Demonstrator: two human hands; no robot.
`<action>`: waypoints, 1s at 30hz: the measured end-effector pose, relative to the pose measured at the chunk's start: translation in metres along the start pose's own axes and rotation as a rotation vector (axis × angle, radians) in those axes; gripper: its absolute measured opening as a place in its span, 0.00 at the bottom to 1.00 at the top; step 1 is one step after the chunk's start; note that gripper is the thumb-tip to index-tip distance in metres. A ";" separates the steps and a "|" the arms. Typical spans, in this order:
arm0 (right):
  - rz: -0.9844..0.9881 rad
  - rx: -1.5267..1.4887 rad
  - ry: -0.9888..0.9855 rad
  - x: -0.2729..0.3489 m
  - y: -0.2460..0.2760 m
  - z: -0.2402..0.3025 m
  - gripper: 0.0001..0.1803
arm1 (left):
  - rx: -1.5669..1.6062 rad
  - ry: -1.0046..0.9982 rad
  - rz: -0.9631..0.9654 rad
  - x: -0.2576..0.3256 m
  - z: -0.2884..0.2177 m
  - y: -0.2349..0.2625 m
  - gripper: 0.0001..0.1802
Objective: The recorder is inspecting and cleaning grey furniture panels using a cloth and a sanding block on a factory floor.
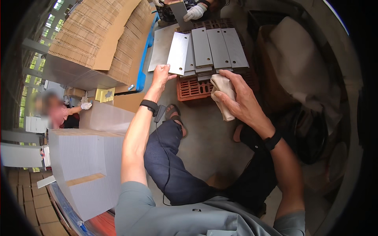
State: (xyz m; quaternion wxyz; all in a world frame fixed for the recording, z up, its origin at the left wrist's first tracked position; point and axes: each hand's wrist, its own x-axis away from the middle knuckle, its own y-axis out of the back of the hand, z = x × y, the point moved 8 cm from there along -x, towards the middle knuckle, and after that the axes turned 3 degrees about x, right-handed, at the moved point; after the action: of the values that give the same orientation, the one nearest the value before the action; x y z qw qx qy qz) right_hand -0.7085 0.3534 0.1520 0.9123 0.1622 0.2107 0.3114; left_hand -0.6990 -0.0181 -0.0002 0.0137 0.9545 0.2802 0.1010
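Observation:
My left hand [161,76] is closed on the near end of a flat silver-grey panel [178,51] with a small hole near each end. That panel is tilted over a larger grey sheet and the stacks beside it. A folded beige cloth [223,94] is gripped in my right hand [246,100], just in front of the stacks. Several similar holed panels [218,47] lie in overlapping piles on an orange plastic crate [193,89]. Across the crate, another person's gloved hand [195,12] is beside an upright grey panel [179,11].
Tall stacked cardboard [86,35] stands on a blue pallet [142,74] at the left. Nearer is a large stack of grey sheets [84,157]. On the right, pale fabric [295,55] covers a dark bin. Another person [59,110] works at far left. A cable hangs from my left wrist.

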 end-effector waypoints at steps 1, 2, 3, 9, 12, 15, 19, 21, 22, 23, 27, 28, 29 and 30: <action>-0.031 0.009 0.064 0.000 0.002 0.006 0.32 | -0.006 -0.027 0.011 0.025 -0.011 -0.016 0.22; -0.062 0.016 0.131 -0.001 0.003 0.014 0.31 | -0.004 -0.030 0.030 0.052 -0.027 -0.029 0.22; -0.069 0.021 0.181 -0.002 0.000 0.019 0.31 | -0.011 -0.023 0.080 0.079 -0.043 -0.042 0.22; -0.048 0.436 0.529 0.000 -0.061 0.054 0.32 | 0.038 0.019 0.265 0.218 -0.071 -0.080 0.24; -0.284 0.632 0.452 -0.018 -0.034 0.055 0.32 | 0.060 -0.020 0.296 0.268 -0.069 -0.074 0.25; -0.366 0.442 0.026 -0.049 0.016 -0.023 0.29 | 0.088 0.006 0.302 0.306 -0.070 -0.072 0.27; -0.422 0.098 -0.290 -0.051 0.053 -0.107 0.25 | 0.067 -0.043 0.246 0.340 -0.068 -0.055 0.25; -0.454 -0.244 -0.288 -0.050 0.052 -0.105 0.23 | 0.067 -0.145 0.163 0.353 -0.075 -0.038 0.23; -0.450 -0.251 -0.276 -0.048 0.056 -0.102 0.23 | 0.063 -0.156 0.154 0.355 -0.077 -0.036 0.23; -0.314 -0.399 -0.326 -0.043 0.043 -0.088 0.24 | 0.064 -0.211 0.100 0.361 -0.082 -0.030 0.24; 0.048 -0.855 -0.228 -0.017 -0.003 -0.011 0.36 | 0.113 -0.315 -0.003 0.369 -0.086 -0.031 0.23; 0.111 -0.859 -0.200 -0.010 -0.013 0.008 0.38 | 0.131 -0.330 -0.019 0.368 -0.083 -0.029 0.22; 0.146 -0.828 -0.169 -0.005 -0.022 0.019 0.39 | 0.154 -0.324 0.035 0.367 -0.080 -0.032 0.22; 0.178 -0.794 -0.142 -0.002 -0.029 0.029 0.39 | 0.151 -0.328 0.040 0.366 -0.079 -0.036 0.22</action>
State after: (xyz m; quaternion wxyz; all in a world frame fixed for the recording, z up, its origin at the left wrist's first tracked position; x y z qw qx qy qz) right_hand -0.6813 0.3254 0.1647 0.8857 -0.1636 -0.0043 0.4344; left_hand -0.4330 0.2065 0.1420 -0.0146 0.9619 0.2621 -0.0771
